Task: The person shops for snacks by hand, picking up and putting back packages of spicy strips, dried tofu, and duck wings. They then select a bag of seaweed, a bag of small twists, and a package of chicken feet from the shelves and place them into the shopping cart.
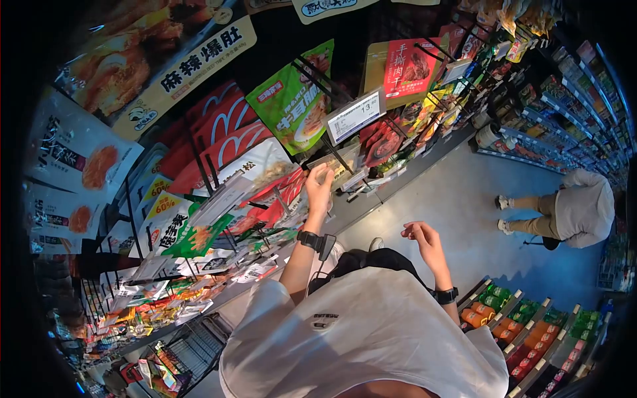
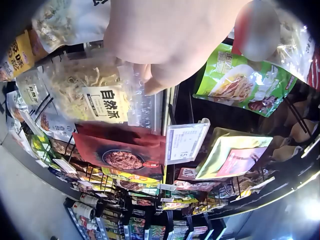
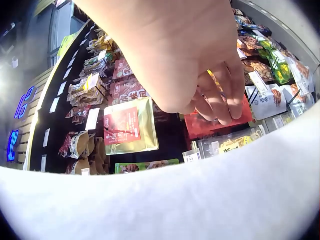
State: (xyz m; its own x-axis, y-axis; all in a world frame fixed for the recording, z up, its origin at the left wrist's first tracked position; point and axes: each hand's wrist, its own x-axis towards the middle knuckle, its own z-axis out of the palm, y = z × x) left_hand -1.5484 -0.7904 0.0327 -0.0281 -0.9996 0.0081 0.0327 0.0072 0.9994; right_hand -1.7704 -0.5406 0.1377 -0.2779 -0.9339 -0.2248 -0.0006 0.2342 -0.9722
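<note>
At the rack, my left hand (image 1: 319,191) pinches the edge of a clear snack bag (image 1: 338,167) under the price tag (image 1: 356,117). In the left wrist view that bag, with pale strips and a white label (image 2: 107,104), hangs beside the left hand's (image 2: 170,40) fingertips, above a dark red pack (image 2: 122,155). A green pouch (image 1: 296,99) hangs just above the left hand. My right hand (image 1: 428,247) is held in the air over the floor, fingers loosely bent, holding nothing; in the right wrist view the right hand (image 3: 185,55) appears before the hanging packs.
A shopping cart (image 1: 192,355) stands at the lower left. Bottled drinks (image 1: 531,335) line a slanted shelf at the lower right. A person in a grey shirt (image 1: 584,207) stands in the aisle (image 1: 458,192) to the right. Red-and-gold pouches (image 3: 131,127) hang further along the rack.
</note>
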